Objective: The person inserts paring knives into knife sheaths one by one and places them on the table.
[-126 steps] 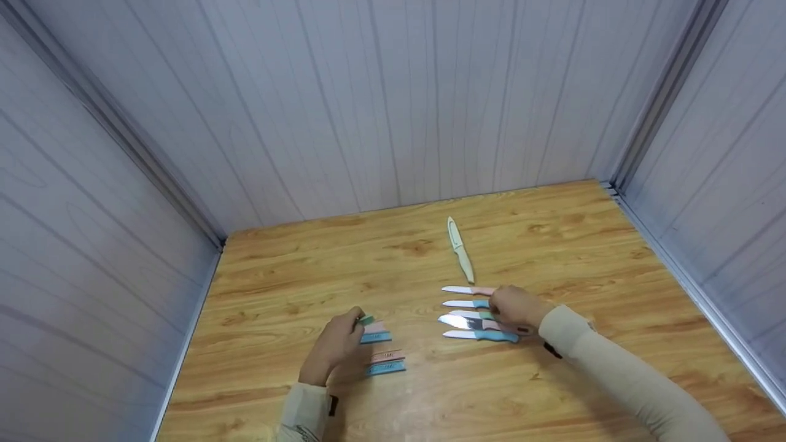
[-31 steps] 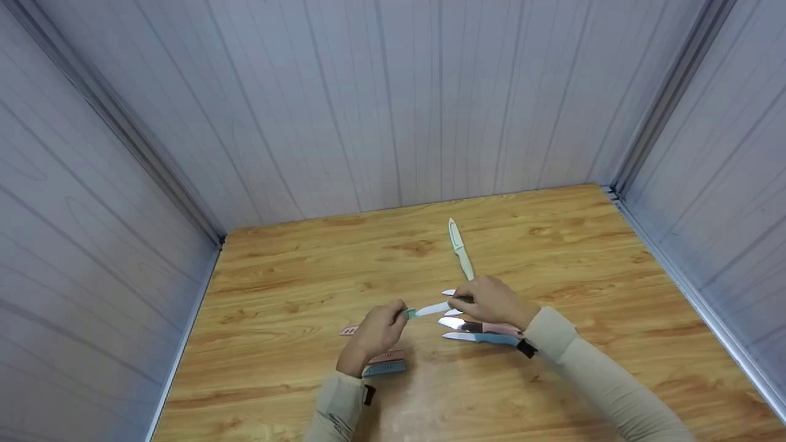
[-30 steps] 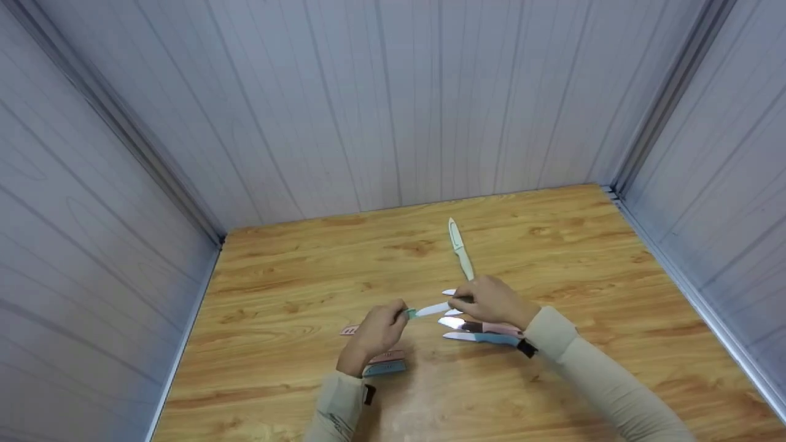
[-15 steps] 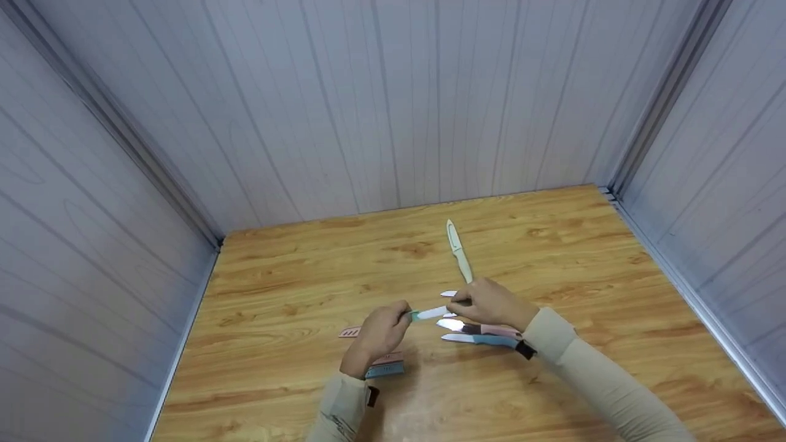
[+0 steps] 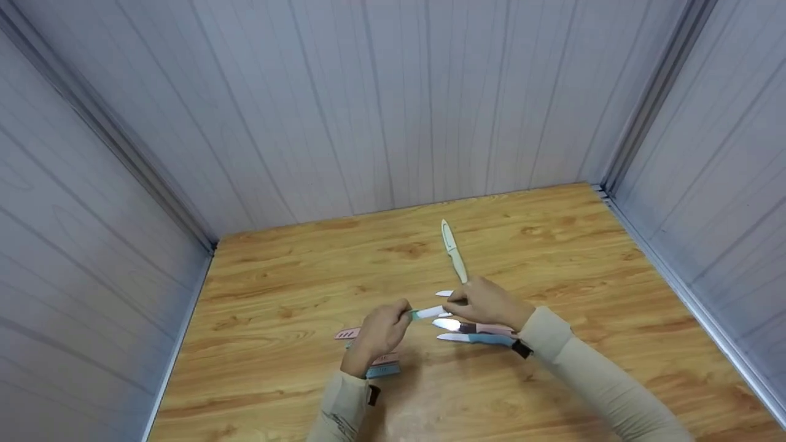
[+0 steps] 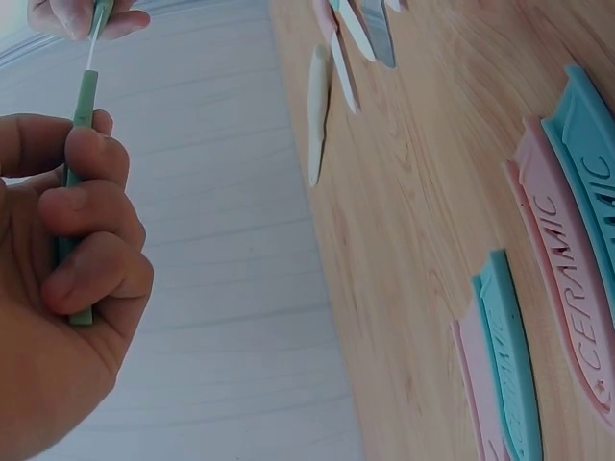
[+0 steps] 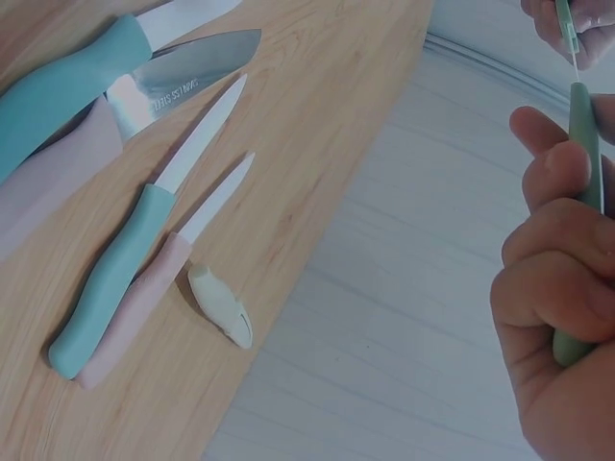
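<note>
Over the table [image 5: 282, 282], curled hands [image 5: 382, 331] [image 5: 491, 304] hold knife [image 5: 430, 312] and sheath [image 6: 86, 94], apparently joined.

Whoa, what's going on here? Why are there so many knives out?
A person's right-hand grip holds a green knife, and the left-hand grip holds a green cover. The blade reaches the end of the cover; how far in is hard to tell. Four bare pink or blue knives and four pink or blue covers lie on the table. Farther back, a cream knife is already covered.
</note>
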`<state>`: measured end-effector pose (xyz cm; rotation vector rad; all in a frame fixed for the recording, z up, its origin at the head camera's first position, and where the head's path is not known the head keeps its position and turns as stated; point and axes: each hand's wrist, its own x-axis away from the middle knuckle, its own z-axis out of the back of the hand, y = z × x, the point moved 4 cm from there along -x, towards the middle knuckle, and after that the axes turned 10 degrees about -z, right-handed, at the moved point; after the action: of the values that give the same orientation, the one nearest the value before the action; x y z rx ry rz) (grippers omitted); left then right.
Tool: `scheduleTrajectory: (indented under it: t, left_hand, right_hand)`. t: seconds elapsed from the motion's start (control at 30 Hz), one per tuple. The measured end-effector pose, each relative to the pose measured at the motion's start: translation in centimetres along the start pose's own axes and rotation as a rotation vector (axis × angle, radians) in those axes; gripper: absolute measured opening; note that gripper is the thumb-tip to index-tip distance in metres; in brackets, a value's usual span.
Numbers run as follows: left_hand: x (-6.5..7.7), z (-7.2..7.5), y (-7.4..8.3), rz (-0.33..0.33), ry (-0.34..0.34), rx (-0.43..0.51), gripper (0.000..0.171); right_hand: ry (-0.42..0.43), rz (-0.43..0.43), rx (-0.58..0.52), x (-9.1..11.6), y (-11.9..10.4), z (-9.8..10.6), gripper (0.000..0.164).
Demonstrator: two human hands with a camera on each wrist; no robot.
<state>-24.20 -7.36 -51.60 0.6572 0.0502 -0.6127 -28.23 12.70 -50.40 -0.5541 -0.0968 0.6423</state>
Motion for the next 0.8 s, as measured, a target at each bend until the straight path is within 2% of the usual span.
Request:
scheduleTrajectory:
  t: [0.27, 0.47, 0.63, 0.8]
  left_hand:
    - [-0.2, 0.0, 0.1, 0.011, 0.000, -0.021, 0.019]
    - [-0.1, -0.3, 0.0, 0.037, -0.002, -0.005, 0.018]
    - [-0.2, -0.3, 0.1, 0.029, -0.003, 0.002, 0.019]
    - [-0.4, -0.4, 0.4, 0.019, -0.014, 0.025, 0.020]
  right_hand:
    - [-0.026, -0.040, -0.004, -0.1, -0.2, 0.0, 0.030]
    - [-0.019, -0.018, -0.010, -0.1, -0.5, -0.3, 0.029]
    - [-0.002, -0.013, 0.024, -0.2, -0.6, -0.5, 0.027]
    - [0.006, -0.001, 0.010, -0.3, -1.0, -0.5, 0.026]
